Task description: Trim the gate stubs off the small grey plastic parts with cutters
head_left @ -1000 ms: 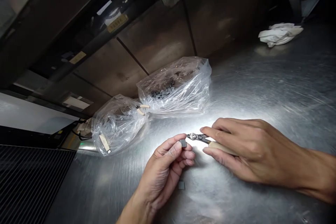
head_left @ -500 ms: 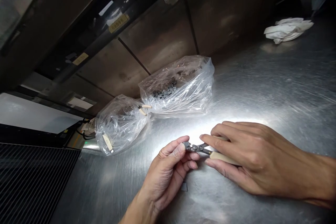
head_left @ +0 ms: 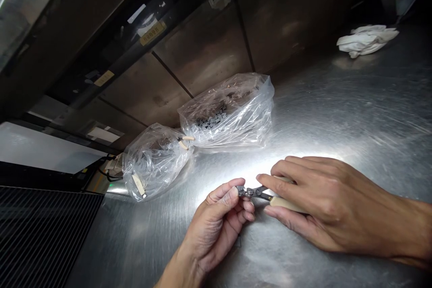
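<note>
Between its thumb and index finger, my left hand pinches a small grey part. My right hand is wrapped round the cream handles of a pair of cutting pliers. The dark jaws of the pliers point left and meet the right side of the grey part; whether they grip it is too small to tell. Both hands are above the metal table. Under my left hand, a thin dark edge of something lies on the table, mostly hidden.
Behind the hands stand a clear plastic bag with many small grey pieces and another clear bag. Cream-handled pliers lie between them. A crumpled white cloth is at the back right. A dark ridged surface is at the left.
My left fingers and the grey part have shifted slightly. The dark piece on the table below is now mostly covered by my left hand. My right hand has barely moved.
</note>
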